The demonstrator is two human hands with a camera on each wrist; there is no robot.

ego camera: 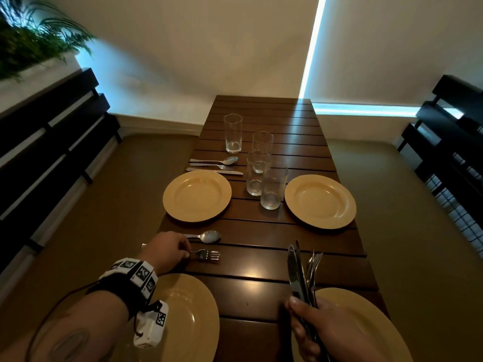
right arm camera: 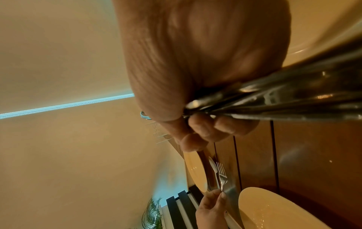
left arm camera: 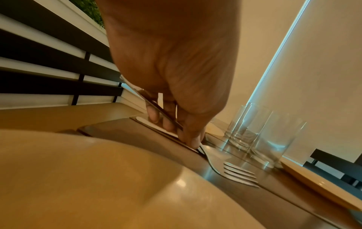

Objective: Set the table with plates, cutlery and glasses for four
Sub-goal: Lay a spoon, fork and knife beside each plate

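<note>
My left hand (ego camera: 180, 253) (left arm camera: 188, 136) pinches the handle of a fork (ego camera: 207, 255) (left arm camera: 239, 173), whose tines lie on the dark slatted table (ego camera: 261, 270) beyond the near left yellow plate (ego camera: 193, 320). A spoon (ego camera: 207, 236) lies just beyond the fork. My right hand (ego camera: 321, 333) (right arm camera: 205, 133) grips a bundle of knives and forks (ego camera: 303, 273) (right arm camera: 284, 99), points up, above the near right plate (ego camera: 371, 320). The far left plate (ego camera: 197, 195) has a spoon, fork and knife (ego camera: 214, 165) beside it. The far right plate (ego camera: 320, 201) has no cutlery.
One tall glass (ego camera: 233, 133) stands beyond the far left cutlery; three more glasses (ego camera: 264, 173) cluster at the table's middle between the far plates. Dark slatted bench backs (ego camera: 52, 142) flank both sides, with a plant (ego camera: 28, 40) at the far left.
</note>
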